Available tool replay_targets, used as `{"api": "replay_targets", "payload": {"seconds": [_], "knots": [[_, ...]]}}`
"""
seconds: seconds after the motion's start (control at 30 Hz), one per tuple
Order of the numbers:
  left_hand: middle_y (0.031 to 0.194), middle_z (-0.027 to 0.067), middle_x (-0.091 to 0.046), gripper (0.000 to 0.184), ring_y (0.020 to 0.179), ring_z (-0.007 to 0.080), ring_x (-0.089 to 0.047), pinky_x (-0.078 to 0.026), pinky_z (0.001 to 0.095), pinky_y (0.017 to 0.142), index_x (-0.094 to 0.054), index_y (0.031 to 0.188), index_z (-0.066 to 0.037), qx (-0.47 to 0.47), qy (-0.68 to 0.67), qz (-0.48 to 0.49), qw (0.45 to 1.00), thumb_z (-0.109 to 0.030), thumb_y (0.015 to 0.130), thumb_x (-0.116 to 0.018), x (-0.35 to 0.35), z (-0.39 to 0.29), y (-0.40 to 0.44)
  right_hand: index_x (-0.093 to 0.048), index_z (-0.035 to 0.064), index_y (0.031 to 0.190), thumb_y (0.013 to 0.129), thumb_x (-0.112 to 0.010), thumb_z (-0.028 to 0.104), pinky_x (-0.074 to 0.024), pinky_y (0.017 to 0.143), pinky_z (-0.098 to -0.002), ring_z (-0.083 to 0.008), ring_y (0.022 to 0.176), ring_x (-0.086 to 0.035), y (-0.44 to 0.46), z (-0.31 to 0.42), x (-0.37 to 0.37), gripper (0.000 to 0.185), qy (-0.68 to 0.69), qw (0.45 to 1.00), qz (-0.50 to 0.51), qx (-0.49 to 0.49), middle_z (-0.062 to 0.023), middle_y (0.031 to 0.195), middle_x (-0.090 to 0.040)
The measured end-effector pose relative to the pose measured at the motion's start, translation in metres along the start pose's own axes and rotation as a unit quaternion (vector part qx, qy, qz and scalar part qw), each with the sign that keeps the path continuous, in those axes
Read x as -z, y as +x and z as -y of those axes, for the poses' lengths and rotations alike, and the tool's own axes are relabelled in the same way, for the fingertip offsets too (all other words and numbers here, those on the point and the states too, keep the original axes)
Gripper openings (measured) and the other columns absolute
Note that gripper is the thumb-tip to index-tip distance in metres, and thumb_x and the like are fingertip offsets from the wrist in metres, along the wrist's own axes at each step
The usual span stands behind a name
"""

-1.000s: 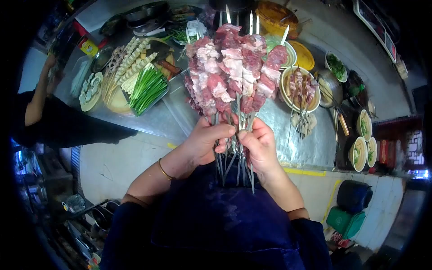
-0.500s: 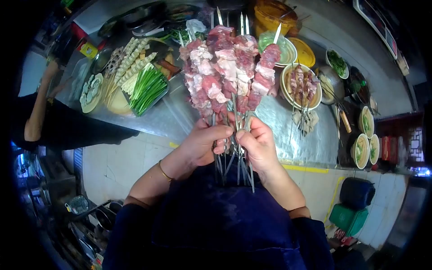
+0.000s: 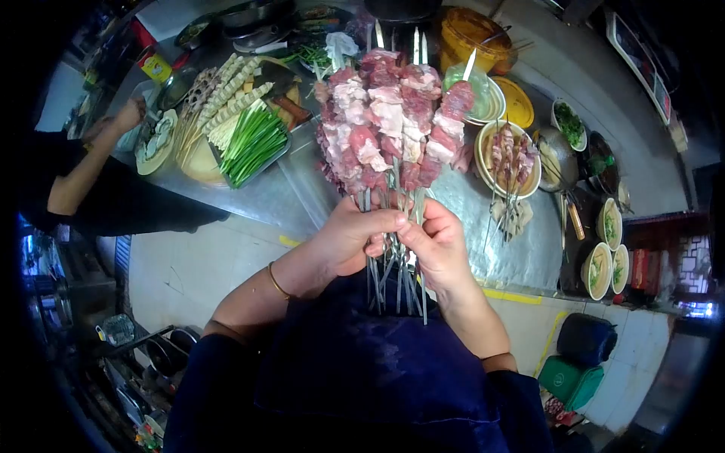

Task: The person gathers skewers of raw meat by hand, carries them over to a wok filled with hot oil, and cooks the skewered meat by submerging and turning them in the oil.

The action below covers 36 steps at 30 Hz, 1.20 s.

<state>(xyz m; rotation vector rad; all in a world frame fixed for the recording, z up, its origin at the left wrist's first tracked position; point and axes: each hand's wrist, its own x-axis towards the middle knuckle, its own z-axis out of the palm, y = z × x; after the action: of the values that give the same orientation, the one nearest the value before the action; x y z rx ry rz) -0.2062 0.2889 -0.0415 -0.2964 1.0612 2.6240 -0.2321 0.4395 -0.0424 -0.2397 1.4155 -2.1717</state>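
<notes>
Several metal skewers threaded with raw meat (image 3: 389, 124) stand fanned out with their tips pointing away from me. My left hand (image 3: 359, 238) is closed around the bare lower shafts from the left. From the right, my right hand (image 3: 434, 245) is closed on the same bundle, and the two thumbs nearly touch in front of it. Loose skewer ends hang below both hands, in front of the dark blue apron (image 3: 377, 362). The meat hides part of the metal table (image 3: 264, 200) behind it.
At the left a co-worker's arm (image 3: 91, 166) reaches over a plate (image 3: 157, 143). Green stalks (image 3: 255, 143) lie in a tray. On the right are a bowl of meat skewers (image 3: 507, 158), a yellow tub (image 3: 472, 39), a yellow lid (image 3: 516, 102) and small bowls (image 3: 596, 270).
My hands have come slightly closer together, and the fanned skewers have shifted a little, with the right one nearer the others. The co-worker's hand has moved right, towards the plate.
</notes>
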Motion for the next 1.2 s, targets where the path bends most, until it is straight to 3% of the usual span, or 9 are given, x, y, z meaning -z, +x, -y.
{"api": "replay_targets", "payload": {"seconds": [0.43,0.57,0.7,0.8,0.9,0.97,1.03,1.17,1.2], "knots": [[0.071,0.0001,-0.059,0.012,0.045,0.0028,-0.043,-0.032,0.0177,0.037,-0.062,0.090,0.001,0.014,-0.055,0.028,0.998,-0.006,0.080,-0.064,0.014,0.006,0.012,-0.051,0.0063,0.099,0.092,-0.052,0.007,-0.0396,0.052,-0.0168,-0.0049,0.064,-0.055,0.000,0.000,-0.002,0.008,-0.011,1.000,-0.005,0.024,-0.0015,0.081,-0.059],[0.074,0.0025,-0.064,0.014,0.043,0.0041,-0.044,-0.031,0.0199,0.035,-0.064,0.092,0.001,-0.009,0.092,-0.171,0.981,-0.006,0.080,-0.064,-0.015,-0.002,0.004,-0.051,0.0054,0.097,0.093,-0.048,0.004,-0.0428,0.064,-0.0202,-0.0066,0.072,-0.051,0.002,-0.001,-0.012,0.006,-0.007,0.996,-0.013,0.086,0.0000,0.087,-0.055],[0.109,0.0096,-0.062,0.033,0.089,0.0165,-0.062,-0.050,0.0284,0.078,-0.056,0.114,0.000,-0.144,0.076,-0.132,0.978,-0.008,0.083,-0.063,0.003,0.022,0.014,-0.051,-0.0015,0.102,0.088,-0.049,0.006,-0.0489,0.059,-0.0349,-0.0289,0.067,-0.063,0.011,0.001,-0.004,0.016,-0.386,0.905,-0.060,0.168,-0.0161,0.074,-0.059],[0.130,0.0188,-0.050,0.033,0.123,0.0281,-0.045,-0.034,0.0430,0.104,-0.053,0.115,-0.007,-0.054,-0.049,-0.012,0.997,-0.018,0.086,-0.064,0.005,0.021,0.018,-0.055,0.0026,0.102,0.086,-0.054,0.016,-0.0495,0.060,-0.0405,-0.0347,0.072,-0.062,0.019,-0.027,0.001,0.021,-0.503,0.829,-0.075,0.235,-0.0186,0.077,-0.061],[0.134,0.0182,-0.048,0.036,0.121,0.0256,-0.047,-0.032,0.0401,0.105,-0.052,0.121,-0.001,-0.087,0.052,0.012,0.995,-0.017,0.089,-0.059,0.022,0.019,0.026,-0.060,0.0059,0.096,0.083,-0.058,0.022,-0.0496,0.061,-0.0423,-0.0333,0.072,-0.063,0.022,-0.013,0.011,0.020,-0.554,0.813,-0.041,0.173,-0.0162,0.078,-0.062],[0.100,0.0086,-0.059,0.025,0.090,0.0195,-0.056,-0.045,0.0355,0.086,-0.051,0.115,-0.007,-0.080,0.047,-0.003,0.996,-0.018,0.092,-0.054,0.020,0.010,0.030,-0.063,0.0075,0.092,0.082,-0.060,0.024,-0.0499,0.061,-0.0418,-0.0323,0.071,-0.063,0.021,0.000,0.035,0.020,-0.591,0.801,0.006,0.096,-0.0143,0.080,-0.063],[0.074,0.0002,-0.055,0.018,0.066,0.0120,-0.054,-0.050,0.0293,0.067,-0.050,0.109,-0.010,-0.076,-0.007,0.018,0.997,-0.020,0.094,-0.051,0.035,-0.004,0.033,-0.065,0.0081,0.087,0.083,-0.062,0.028,-0.0511,0.063,-0.0368,-0.0269,0.069,-0.063,0.015,0.004,0.088,0.020,-0.460,0.860,-0.182,0.123,-0.0116,0.079,-0.064],[0.056,-0.0070,-0.027,0.011,0.041,0.0034,-0.025,-0.024,0.0195,0.037,-0.047,0.099,-0.013,-0.077,-0.013,-0.135,0.988,-0.023,0.099,-0.043,0.057,-0.019,0.036,-0.063,0.0020,0.089,0.084,-0.062,0.017,-0.0483,0.068,-0.0292,-0.0172,0.072,-0.060,-0.007,0.003,0.231,0.016,-0.515,0.737,-0.414,0.144,-0.0090,0.082,-0.063],[0.055,-0.0069,-0.027,0.011,0.041,0.0036,-0.025,-0.024,0.0199,0.037,-0.047,0.097,-0.013,-0.076,0.003,-0.163,0.984,-0.023,0.098,-0.044,0.061,-0.015,0.037,-0.062,0.0011,0.090,0.085,-0.061,0.018,-0.0472,0.067,-0.0272,-0.0144,0.072,-0.058,-0.008,-0.009,0.258,0.018,-0.393,0.812,-0.420,0.100,-0.0065,0.082,-0.062]]}}
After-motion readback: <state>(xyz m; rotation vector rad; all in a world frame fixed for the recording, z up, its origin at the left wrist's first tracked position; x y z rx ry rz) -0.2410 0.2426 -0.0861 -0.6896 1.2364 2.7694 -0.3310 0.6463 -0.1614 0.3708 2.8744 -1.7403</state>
